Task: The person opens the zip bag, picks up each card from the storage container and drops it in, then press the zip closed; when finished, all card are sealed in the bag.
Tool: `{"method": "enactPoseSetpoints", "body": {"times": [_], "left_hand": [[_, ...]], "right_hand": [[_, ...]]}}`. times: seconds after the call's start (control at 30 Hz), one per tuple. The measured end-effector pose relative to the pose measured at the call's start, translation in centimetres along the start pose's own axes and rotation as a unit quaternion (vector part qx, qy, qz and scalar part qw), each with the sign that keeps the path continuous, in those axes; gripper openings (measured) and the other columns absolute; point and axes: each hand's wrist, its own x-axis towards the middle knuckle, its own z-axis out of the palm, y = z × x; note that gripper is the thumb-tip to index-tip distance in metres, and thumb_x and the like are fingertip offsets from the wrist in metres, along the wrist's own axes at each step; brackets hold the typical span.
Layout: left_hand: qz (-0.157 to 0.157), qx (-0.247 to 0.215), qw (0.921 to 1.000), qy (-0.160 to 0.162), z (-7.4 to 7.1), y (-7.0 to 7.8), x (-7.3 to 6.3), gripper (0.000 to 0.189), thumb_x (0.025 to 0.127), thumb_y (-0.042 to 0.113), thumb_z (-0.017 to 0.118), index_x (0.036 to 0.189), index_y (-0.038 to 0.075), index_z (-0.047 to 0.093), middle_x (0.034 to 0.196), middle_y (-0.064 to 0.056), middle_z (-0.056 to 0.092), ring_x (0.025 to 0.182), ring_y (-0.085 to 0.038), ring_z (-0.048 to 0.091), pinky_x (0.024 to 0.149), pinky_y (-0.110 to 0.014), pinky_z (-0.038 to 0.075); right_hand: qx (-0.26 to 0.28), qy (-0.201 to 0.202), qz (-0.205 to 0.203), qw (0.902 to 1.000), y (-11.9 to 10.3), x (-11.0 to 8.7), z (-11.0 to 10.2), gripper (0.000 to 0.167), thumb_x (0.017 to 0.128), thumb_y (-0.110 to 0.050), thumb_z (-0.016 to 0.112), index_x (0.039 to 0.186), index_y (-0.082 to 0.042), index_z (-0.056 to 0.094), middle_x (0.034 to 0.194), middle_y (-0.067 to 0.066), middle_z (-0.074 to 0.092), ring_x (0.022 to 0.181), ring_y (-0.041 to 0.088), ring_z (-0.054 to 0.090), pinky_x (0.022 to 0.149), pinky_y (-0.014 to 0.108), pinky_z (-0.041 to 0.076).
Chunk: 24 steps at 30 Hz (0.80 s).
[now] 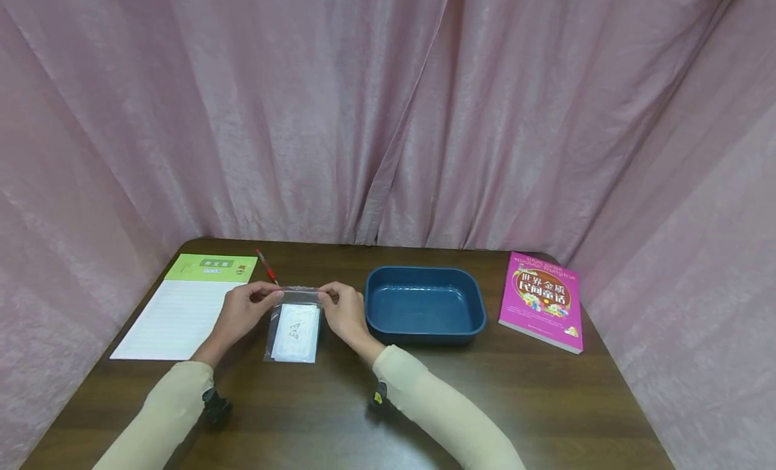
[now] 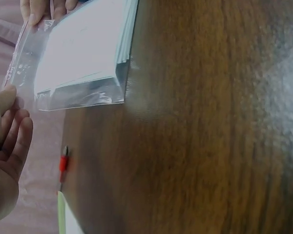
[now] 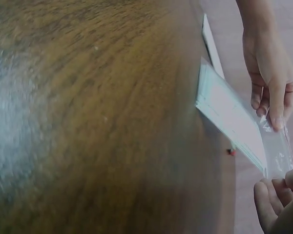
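A clear zip bag (image 1: 295,330) holds a stack of white cards or papers (image 1: 296,334), the top one bearing a small butterfly-like print. My left hand (image 1: 244,311) pinches the bag's upper left corner between thumb and fingers. At the upper right corner my right hand (image 1: 347,313) pinches it the same way. In the left wrist view the bag (image 2: 78,100) hangs from its top strip, its cards (image 2: 88,44) leaning in a pile. The right wrist view shows both hands at the bag's top strip (image 3: 278,153); whether the seal is closed I cannot tell.
A blue plastic basin (image 1: 424,301) stands just right of my right hand. Left of the bag lies a lined writing pad (image 1: 176,315) with a green header, and a red pen (image 1: 267,266) beside it. A pink book (image 1: 541,301) lies at the table's right. Pink curtains (image 1: 388,120) surround the table.
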Motion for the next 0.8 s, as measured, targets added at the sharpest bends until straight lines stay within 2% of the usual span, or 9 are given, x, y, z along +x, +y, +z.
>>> {"method": "enactPoseSetpoints", "body": {"times": [0.37,0.53,0.8], "left_hand": [[-0.017,0.006,0.9998,-0.011,1.2,-2.4,0.9,0.026,0.095,0.035,0.072,0.105,0.011,0.077,0.1,-0.007,0.077,0.084,-0.019,0.069,0.07,-0.028,0.054],[-0.031,-0.004,0.9993,-0.022,1.5,-2.7,1.1,0.026,0.095,0.031,0.074,0.106,0.008,0.076,0.099,-0.008,0.077,0.085,-0.02,0.07,0.07,-0.028,0.054],[-0.049,-0.006,0.9971,-0.058,2.1,-3.2,1.1,0.022,0.095,0.023,0.073,0.106,0.003,0.073,0.097,-0.009,0.077,0.088,-0.022,0.072,0.072,-0.029,0.056]], "right_hand": [[-0.009,0.005,0.036,0.9993,0.7,0.3,1.0,0.015,0.1,-0.021,0.066,0.104,-0.016,0.079,0.092,-0.005,0.076,0.083,0.005,0.065,0.074,0.024,0.051],[-0.004,0.004,0.045,0.999,1.1,0.5,1.4,0.015,0.099,-0.018,0.066,0.103,-0.014,0.079,0.089,-0.003,0.075,0.078,0.006,0.064,0.07,0.025,0.051],[-0.013,0.0,0.065,0.9978,2.1,0.9,2.0,0.013,0.099,-0.017,0.067,0.099,-0.012,0.079,0.08,-0.004,0.072,0.071,0.006,0.059,0.067,0.026,0.048]]}}
